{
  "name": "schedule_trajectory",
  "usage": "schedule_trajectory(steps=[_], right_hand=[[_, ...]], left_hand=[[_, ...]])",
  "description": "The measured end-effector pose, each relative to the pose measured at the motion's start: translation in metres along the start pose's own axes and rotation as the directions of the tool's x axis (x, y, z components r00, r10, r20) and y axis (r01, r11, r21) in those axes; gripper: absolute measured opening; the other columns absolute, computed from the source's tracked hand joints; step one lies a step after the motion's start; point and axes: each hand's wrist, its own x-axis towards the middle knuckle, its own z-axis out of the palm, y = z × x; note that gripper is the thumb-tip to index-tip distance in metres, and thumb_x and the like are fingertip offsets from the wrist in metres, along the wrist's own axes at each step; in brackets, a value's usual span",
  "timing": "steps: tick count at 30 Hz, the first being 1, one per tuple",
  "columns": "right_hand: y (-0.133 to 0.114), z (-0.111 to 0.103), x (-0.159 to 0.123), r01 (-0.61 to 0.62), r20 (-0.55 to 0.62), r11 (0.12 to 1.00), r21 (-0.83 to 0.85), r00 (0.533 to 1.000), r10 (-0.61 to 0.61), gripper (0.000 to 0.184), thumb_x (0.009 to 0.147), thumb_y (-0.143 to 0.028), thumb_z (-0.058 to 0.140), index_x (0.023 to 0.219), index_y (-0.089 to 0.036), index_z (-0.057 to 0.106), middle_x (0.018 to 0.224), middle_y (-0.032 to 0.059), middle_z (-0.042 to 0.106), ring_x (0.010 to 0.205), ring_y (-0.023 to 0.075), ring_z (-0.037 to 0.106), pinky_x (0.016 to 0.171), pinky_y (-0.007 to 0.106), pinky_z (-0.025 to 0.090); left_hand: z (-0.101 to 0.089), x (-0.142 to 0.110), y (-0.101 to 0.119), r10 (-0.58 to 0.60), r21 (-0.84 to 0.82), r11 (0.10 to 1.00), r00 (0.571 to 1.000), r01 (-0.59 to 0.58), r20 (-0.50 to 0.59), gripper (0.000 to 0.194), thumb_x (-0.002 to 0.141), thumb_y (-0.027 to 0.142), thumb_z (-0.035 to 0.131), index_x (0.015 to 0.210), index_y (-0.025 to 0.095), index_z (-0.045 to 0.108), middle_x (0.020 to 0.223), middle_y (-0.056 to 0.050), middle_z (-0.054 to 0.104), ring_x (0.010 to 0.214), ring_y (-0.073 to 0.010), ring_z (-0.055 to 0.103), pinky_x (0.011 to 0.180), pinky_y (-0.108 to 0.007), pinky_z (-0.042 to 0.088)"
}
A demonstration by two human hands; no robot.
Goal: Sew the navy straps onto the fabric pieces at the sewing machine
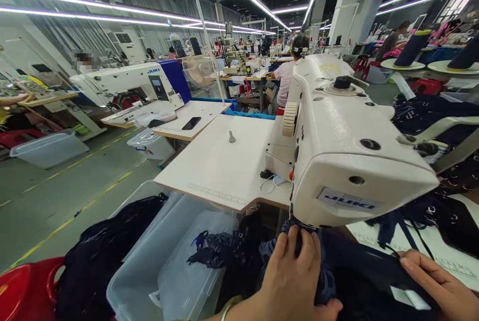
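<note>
- Dark phone (191, 123) flat on the neighbouring white surface (211, 110)
- White-and-blue machine (129, 80) beyond it
- Round fan (200, 72) behind
- Seated person (283, 79) in a pale top
- Clear bin (48, 150) on the floor (103, 174), far left
- Red tub (28, 288), lower left

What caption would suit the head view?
Left hand on navy fabric beneath a JUKI sewing machine; right hand pinching a thin dark cord.
</note>
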Motion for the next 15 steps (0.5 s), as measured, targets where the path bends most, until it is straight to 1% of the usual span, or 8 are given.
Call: schedule_trajectory(steps=[2,3,4,6,8,12,13,15], right_hand=[[-0.008,0.004,0.001,-0.225,0.139,0.958,0.175,0.969,0.202,0.022,0.066,-0.052,0.075,0.074,-0.033,0.066,0.063,0.0050,0.056,0.052,0.0208,0.058,0.048,0.034,0.050],[-0.014,0.010,-0.001,-0.287,0.174,0.930,0.231,0.952,0.251,0.028,0.064,-0.050,0.077,0.083,-0.034,0.066,0.067,0.0042,0.058,0.055,0.0211,0.059,0.050,0.034,0.051],[-0.020,0.018,-0.002,-0.289,0.175,0.923,0.255,0.952,0.250,0.034,0.063,-0.049,0.079,0.090,-0.033,0.065,0.071,0.0038,0.060,0.059,0.0213,0.060,0.053,0.034,0.052],[-0.033,0.041,-0.007,-0.197,0.174,0.952,0.235,0.972,0.159,0.035,0.066,-0.049,0.077,0.091,-0.029,0.064,0.078,0.0031,0.062,0.068,0.0210,0.060,0.058,0.031,0.052],[-0.046,0.069,-0.010,-0.067,0.175,0.978,0.199,0.984,0.031,0.029,0.074,-0.049,0.070,0.089,-0.025,0.062,0.078,0.0017,0.060,0.072,0.0187,0.058,0.061,0.027,0.050],[-0.062,0.120,-0.008,0.129,0.124,0.991,0.025,0.984,-0.131,0.026,0.083,-0.048,0.059,0.088,-0.023,0.058,0.067,-0.0028,0.049,0.062,0.0154,0.049,0.056,0.026,0.043],[-0.063,0.128,-0.007,0.161,0.095,0.986,-0.042,0.983,-0.157,0.025,0.083,-0.048,0.058,0.087,-0.023,0.057,0.065,-0.0039,0.045,0.060,0.0153,0.048,0.054,0.026,0.042],[-0.063,0.137,-0.005,0.205,0.043,0.967,-0.151,0.979,-0.201,0.025,0.083,-0.048,0.057,0.086,-0.023,0.053,0.065,-0.0048,0.042,0.060,0.0158,0.047,0.055,0.028,0.041]], left_hand=[[-0.006,-0.003,-0.007,0.004,0.019,1.000,1.000,-0.005,0.026,0.052,0.089,0.049,0.047,0.126,0.013,0.057,0.123,-0.009,0.059,0.117,-0.0281,0.046,0.102,-0.038,0.027],[-0.006,-0.005,-0.012,-0.007,0.046,0.999,1.000,0.006,0.018,0.042,0.090,0.037,0.048,0.123,0.014,0.059,0.122,-0.009,0.059,0.116,-0.0267,0.047,0.102,-0.038,0.028],[-0.005,-0.009,-0.019,-0.026,0.083,0.996,1.000,0.026,0.000,0.035,0.091,0.027,0.046,0.120,0.014,0.061,0.120,-0.009,0.060,0.115,-0.0255,0.049,0.101,-0.038,0.029],[0.002,-0.016,-0.037,-0.094,0.162,0.982,0.995,0.097,-0.021,0.033,0.090,0.013,0.042,0.116,0.013,0.062,0.117,-0.010,0.061,0.111,-0.0245,0.053,0.098,-0.038,0.035],[0.014,-0.024,-0.054,-0.167,0.232,0.959,0.986,0.162,0.000,0.040,0.086,0.002,0.037,0.117,0.012,0.060,0.115,-0.012,0.062,0.107,-0.0245,0.057,0.092,-0.039,0.041],[0.027,-0.030,-0.067,-0.280,0.282,0.921,0.960,0.270,-0.005,0.050,0.084,-0.005,0.034,0.129,0.007,0.051,0.128,-0.019,0.055,0.109,-0.0261,0.058,0.089,-0.040,0.046],[0.027,-0.029,-0.065,-0.238,0.256,0.938,0.971,0.234,-0.016,0.050,0.086,-0.003,0.034,0.132,0.007,0.049,0.134,-0.020,0.051,0.115,-0.0265,0.054,0.093,-0.040,0.044],[0.022,-0.024,-0.057,-0.023,0.180,0.983,0.999,0.028,-0.029,0.045,0.092,0.004,0.037,0.135,0.011,0.048,0.141,-0.015,0.045,0.127,-0.0242,0.045,0.102,-0.037,0.038]])
